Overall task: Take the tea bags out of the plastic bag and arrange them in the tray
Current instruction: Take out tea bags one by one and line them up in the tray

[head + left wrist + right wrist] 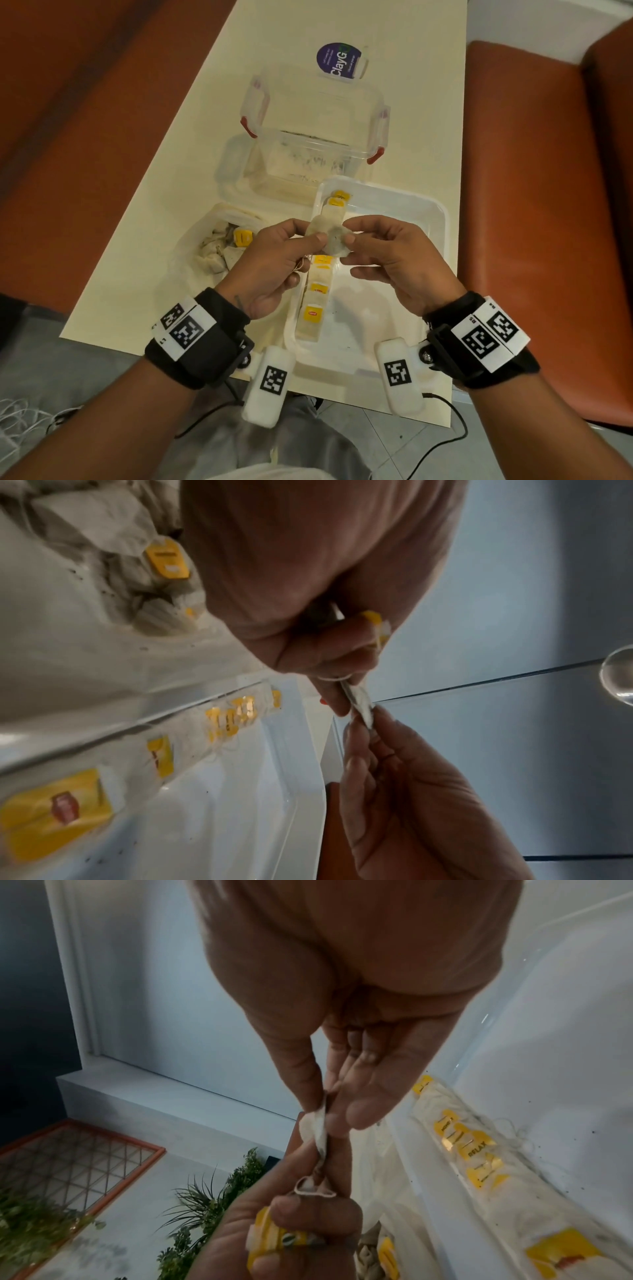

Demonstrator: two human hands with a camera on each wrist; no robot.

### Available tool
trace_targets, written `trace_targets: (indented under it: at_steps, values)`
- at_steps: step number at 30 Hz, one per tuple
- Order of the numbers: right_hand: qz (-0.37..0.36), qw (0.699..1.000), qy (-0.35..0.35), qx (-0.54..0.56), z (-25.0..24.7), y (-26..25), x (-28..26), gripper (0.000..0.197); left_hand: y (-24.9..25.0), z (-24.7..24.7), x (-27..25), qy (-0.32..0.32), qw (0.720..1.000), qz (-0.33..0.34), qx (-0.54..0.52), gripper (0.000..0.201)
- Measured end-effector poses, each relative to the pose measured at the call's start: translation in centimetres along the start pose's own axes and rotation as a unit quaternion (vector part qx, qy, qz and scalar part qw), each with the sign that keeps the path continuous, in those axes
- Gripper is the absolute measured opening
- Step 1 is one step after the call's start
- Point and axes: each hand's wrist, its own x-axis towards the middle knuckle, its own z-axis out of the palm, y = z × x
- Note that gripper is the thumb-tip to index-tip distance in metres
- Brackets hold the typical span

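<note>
Both hands hold one round white tea bag (331,236) above the white tray (435,219). My left hand (274,260) pinches its left side and keeps its yellow tag (270,1234) curled in the lower fingers. My right hand (387,253) pinches the bag's right edge (320,1123) between thumb and forefinger. Several tea bags with yellow tags (315,313) lie in a row along the tray's left wall. The open plastic bag (191,260) lies left of the tray and holds several more tea bags (219,250).
A clear lidded box (315,116) with red clips stands behind the tray, and a small tub with a purple label (339,60) beyond it. The cream table (144,240) sits between orange seats (534,205). Cables trail at the near edge.
</note>
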Motion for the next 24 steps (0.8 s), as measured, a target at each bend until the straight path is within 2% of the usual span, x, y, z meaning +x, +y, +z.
trace_targets:
  at_steps: [3, 6, 8, 11, 14, 17, 20, 24]
  values:
    - [-0.01, 0.999, 0.025, 0.032, -0.3, -0.3, 0.4, 0.02, -0.3, 0.2, 0.0, -0.016, 0.999, -0.026, -0.009, 0.01]
    - [-0.023, 0.997, 0.031, 0.071, -0.2, -0.6, 0.5, 0.025, -0.8, 0.6, 0.2, -0.028, 0.996, -0.056, -0.07, 0.015]
    - [-0.04, 0.997, 0.034, 0.054, -0.3, -1.0, 0.5, 0.028, -1.0, 0.9, 0.3, -0.04, 0.992, -0.069, -0.095, 0.023]
    - [-0.097, 0.992, 0.061, -0.049, -1.2, -2.2, 0.8, 0.028, -1.2, 0.8, 0.5, -0.033, 0.997, -0.048, -0.045, 0.032]
    - [-0.117, 0.963, 0.045, -0.24, -2.1, -3.7, 1.0, 0.028, -0.8, -0.2, 1.0, -0.02, 0.999, 0.02, 0.044, 0.04]
    - [-0.107, 0.937, -0.011, -0.332, -2.3, -5.0, 1.0, 0.03, 0.5, -0.7, 1.4, -0.082, 0.989, 0.071, 0.103, 0.045]
    - [-0.112, 0.926, -0.017, -0.359, -2.5, -6.2, 1.5, 0.031, 1.6, 0.2, 2.1, -0.156, 0.972, 0.095, 0.148, 0.035]
    - [-0.115, 0.947, -0.003, -0.301, -3.0, -6.2, 2.6, 0.028, 2.0, 1.4, 3.6, -0.129, 0.97, 0.109, 0.176, 0.005]
